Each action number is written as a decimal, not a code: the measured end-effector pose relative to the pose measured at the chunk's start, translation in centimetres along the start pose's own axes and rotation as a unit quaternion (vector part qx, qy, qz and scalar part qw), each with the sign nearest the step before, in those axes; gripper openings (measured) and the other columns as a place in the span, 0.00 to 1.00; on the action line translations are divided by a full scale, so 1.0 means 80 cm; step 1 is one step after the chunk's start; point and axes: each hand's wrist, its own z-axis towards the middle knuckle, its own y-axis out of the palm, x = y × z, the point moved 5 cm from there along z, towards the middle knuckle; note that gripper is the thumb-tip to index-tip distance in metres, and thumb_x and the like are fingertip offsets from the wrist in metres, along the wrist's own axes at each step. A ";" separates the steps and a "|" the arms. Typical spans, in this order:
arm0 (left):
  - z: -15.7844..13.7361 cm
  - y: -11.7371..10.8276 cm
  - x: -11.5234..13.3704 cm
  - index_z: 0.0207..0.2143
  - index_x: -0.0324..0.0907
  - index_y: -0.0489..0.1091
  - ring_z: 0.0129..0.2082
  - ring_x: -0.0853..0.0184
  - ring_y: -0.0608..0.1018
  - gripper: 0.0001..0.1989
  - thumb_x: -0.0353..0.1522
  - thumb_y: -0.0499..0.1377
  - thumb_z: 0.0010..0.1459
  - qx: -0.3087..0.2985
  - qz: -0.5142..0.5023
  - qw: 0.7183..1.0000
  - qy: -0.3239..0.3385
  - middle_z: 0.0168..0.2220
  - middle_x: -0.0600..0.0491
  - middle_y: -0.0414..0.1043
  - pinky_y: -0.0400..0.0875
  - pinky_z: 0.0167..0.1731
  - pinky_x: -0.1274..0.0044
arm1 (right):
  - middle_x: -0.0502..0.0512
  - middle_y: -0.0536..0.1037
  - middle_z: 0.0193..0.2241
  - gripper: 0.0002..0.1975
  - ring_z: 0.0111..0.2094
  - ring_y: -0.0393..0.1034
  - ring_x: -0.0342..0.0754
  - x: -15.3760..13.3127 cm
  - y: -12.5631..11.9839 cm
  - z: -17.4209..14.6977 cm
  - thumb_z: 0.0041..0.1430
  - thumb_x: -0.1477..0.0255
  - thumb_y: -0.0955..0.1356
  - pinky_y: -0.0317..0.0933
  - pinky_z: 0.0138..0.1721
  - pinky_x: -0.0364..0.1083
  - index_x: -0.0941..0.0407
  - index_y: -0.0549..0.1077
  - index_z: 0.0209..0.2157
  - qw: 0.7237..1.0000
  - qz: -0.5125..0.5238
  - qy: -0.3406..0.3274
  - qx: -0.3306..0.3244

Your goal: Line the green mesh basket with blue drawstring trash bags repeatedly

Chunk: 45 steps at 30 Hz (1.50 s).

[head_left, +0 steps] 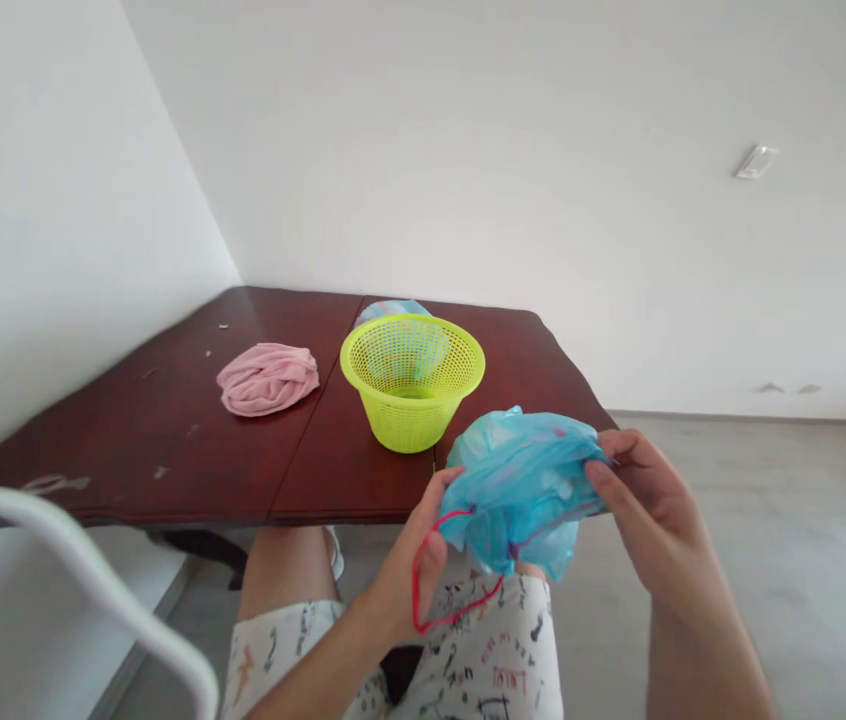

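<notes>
A thin, crumpled blue plastic bag (517, 480) hangs between my two hands, above my lap at the table's front edge. My left hand (423, 550) grips its left side, thumb and fingers closed on the plastic. A red drawstring (460, 618) loops out of the bag past my left thumb. On the right, my right hand (652, 510) pinches the bag's other end between thumb and fingers. The bag looks puffed in places; whether anything is inside I cannot tell.
A yellow-green plastic basket (412, 425) stands on the dark red table (220, 470). Behind it lies a bluish plastic bundle (393, 308). A folded pink cloth (269, 378) rests to the left. A white curved tube (85, 560) crosses the lower left.
</notes>
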 end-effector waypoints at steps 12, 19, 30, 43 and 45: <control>0.029 0.000 0.060 0.61 0.44 0.87 0.54 0.38 0.91 0.51 0.72 0.44 0.75 -0.043 -0.196 0.970 -0.136 0.52 0.34 0.90 0.87 0.50 0.51 | 0.66 0.78 0.67 0.25 0.66 0.75 0.71 -0.023 0.060 -0.032 0.79 0.61 0.75 0.67 0.66 0.69 0.44 0.71 0.71 0.899 -0.404 -0.165 -0.022; 0.018 0.009 0.104 0.71 0.49 0.81 0.32 0.68 0.77 0.44 0.58 0.81 0.60 -0.086 -0.197 0.972 -0.090 0.44 0.51 0.77 0.82 0.36 0.75 | 0.56 0.84 0.44 0.08 0.46 0.79 0.57 0.010 0.078 -0.007 0.76 0.77 0.66 0.66 0.50 0.55 0.50 0.75 0.47 0.927 -0.324 -0.138 -0.131; 0.016 0.048 0.126 0.75 0.50 0.71 0.58 0.47 0.81 0.53 0.68 0.76 0.59 -0.118 0.126 0.985 -0.017 0.64 0.41 0.77 0.82 0.59 0.57 | 0.48 0.79 0.32 0.02 0.32 0.78 0.52 -0.017 0.066 0.021 0.79 0.69 0.64 0.63 0.36 0.48 0.48 0.65 0.45 0.953 -0.264 -0.024 -0.145; 0.106 -0.001 0.134 0.48 0.46 0.84 0.30 0.68 0.79 0.14 0.41 0.77 0.64 0.095 -0.072 0.992 -0.049 0.31 0.58 0.75 0.78 0.32 0.79 | 0.54 0.87 0.43 0.11 0.34 0.79 0.51 -0.092 0.021 0.068 0.70 0.75 0.67 0.57 0.35 0.49 0.50 0.77 0.50 0.800 -0.532 -0.233 -0.148; 0.114 -0.003 0.139 0.45 0.44 0.83 0.21 0.72 0.71 0.15 0.41 0.78 0.61 0.092 -0.093 0.986 -0.099 0.28 0.61 0.71 0.68 0.21 0.81 | 0.57 0.87 0.47 0.10 0.35 0.79 0.53 -0.089 0.003 0.074 0.70 0.75 0.68 0.53 0.33 0.50 0.51 0.78 0.49 0.745 -0.614 -0.246 -0.088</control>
